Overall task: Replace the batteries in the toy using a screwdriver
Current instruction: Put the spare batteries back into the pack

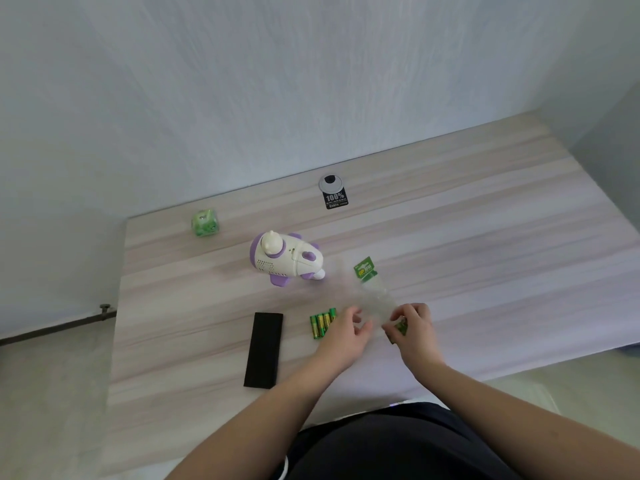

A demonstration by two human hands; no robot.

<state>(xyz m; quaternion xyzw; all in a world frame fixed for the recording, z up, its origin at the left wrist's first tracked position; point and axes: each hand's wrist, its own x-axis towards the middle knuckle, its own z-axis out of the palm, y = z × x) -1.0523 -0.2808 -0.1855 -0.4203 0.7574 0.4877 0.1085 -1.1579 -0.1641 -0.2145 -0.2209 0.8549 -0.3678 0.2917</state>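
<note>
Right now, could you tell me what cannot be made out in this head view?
- Screwdriver: none visible; what the black case holds is hidden.
- Green batteries: partly covered by the left hand.
- Clear packaging: blurred.
- Green item under the right hand: mostly covered.
</note>
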